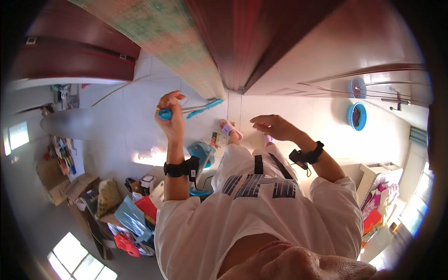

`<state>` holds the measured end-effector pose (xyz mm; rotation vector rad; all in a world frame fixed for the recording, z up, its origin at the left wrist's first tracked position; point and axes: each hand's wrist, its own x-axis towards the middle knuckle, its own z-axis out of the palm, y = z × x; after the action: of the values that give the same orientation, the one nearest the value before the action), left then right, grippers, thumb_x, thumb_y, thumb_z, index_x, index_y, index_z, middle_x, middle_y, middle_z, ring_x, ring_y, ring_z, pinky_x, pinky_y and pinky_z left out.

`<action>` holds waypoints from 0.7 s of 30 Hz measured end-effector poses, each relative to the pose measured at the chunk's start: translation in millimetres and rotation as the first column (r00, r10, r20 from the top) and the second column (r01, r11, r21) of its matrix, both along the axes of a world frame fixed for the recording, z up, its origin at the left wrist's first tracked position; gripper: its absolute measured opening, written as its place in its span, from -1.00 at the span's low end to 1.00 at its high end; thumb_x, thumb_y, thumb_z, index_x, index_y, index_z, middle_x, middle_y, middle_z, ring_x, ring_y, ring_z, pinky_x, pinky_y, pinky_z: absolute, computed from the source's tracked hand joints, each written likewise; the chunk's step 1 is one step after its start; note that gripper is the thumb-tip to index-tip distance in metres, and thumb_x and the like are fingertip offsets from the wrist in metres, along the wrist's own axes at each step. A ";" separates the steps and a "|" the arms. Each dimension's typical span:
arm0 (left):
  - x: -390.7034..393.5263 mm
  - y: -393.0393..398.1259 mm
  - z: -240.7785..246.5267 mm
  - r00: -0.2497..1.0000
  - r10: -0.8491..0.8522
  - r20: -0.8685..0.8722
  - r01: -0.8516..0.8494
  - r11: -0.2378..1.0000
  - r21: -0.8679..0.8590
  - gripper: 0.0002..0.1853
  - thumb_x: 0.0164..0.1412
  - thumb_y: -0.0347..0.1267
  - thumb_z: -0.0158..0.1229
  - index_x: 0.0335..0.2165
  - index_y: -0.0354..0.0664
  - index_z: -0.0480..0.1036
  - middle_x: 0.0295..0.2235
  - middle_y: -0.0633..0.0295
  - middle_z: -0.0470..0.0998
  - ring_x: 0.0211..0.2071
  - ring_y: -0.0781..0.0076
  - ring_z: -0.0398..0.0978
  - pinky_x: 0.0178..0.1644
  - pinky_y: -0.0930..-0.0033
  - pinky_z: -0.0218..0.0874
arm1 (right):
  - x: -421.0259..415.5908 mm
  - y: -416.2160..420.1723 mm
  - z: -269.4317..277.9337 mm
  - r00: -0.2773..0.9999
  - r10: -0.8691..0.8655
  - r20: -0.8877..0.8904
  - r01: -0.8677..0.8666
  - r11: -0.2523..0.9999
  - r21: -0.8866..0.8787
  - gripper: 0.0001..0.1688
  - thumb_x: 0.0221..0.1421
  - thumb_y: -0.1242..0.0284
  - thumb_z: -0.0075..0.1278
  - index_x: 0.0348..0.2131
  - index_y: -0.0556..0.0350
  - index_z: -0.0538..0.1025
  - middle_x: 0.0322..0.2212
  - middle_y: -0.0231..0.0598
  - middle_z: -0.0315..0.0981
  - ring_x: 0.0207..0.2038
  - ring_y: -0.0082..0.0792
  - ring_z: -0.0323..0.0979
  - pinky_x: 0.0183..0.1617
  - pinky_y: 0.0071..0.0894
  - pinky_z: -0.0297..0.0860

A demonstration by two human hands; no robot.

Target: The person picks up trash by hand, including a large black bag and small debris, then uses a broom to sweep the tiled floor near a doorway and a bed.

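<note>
My left hand is wrapped around the blue-ended handle of a broom. The broom's blue head is low by the floor, close to the foot of a patterned curtain or panel. Held out in front of my body, my right hand has nothing in it, its fingers loosely extended. Below my left forearm stands a blue long-handled dustpan, partly hidden by that arm. Between the dustpan and my slippered foot lies a small patch of debris on the tiles.
A dark red door with a metal handle rises ahead on the right. A blue basket stands near it. Boxes and bags are piled on my left, and a cluttered cabinet is on my right.
</note>
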<state>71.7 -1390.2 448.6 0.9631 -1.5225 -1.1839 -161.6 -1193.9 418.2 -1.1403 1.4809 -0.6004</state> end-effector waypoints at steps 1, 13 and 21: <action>-6.8 21.4 -1.3 0.999 -0.021 0.034 0.020 1.000 0.012 -0.73 0.17 -0.29 -0.05 -0.38 -0.32 0.40 -0.54 0.23 0.43 -0.68 0.75 0.15 -0.64 0.69 -0.11 | -2.0 10.9 -9.3 0.999 0.045 0.021 -0.046 0.997 0.056 -0.67 0.12 0.38 -0.14 -0.12 0.13 0.39 -0.31 -0.17 0.46 -0.24 -0.41 0.42 -0.17 -0.45 0.35; -135.9 244.8 -32.7 0.832 -0.538 0.134 0.524 0.842 0.128 -0.80 -0.04 -0.39 0.19 -0.37 -0.20 0.44 -0.49 0.17 0.44 -0.46 0.41 0.43 -0.37 0.44 0.24 | -44.4 130.8 -74.8 0.488 -0.402 0.775 -0.051 0.873 0.485 -0.54 0.12 0.08 -0.28 -0.13 0.00 0.29 -0.21 -0.21 0.34 -0.18 -0.28 0.38 -0.16 -0.19 0.38; -134.0 320.7 -81.2 0.807 -0.523 0.273 0.557 0.828 -0.060 -0.69 -0.07 -0.21 0.20 -0.31 -0.08 0.43 -0.30 0.20 0.42 -0.22 0.18 0.37 -0.15 0.23 0.22 | -48.4 178.8 -98.8 0.429 -0.536 0.727 0.019 0.810 0.586 -0.67 0.09 0.36 -0.16 -0.14 0.08 0.30 -0.33 -0.34 0.37 -0.33 -0.49 0.40 -0.33 -0.54 0.42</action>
<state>-62.3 -1069.5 367.4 0.6038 -2.1483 -1.3598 -210.0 -1015.1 319.4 -0.0222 0.7858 -0.8114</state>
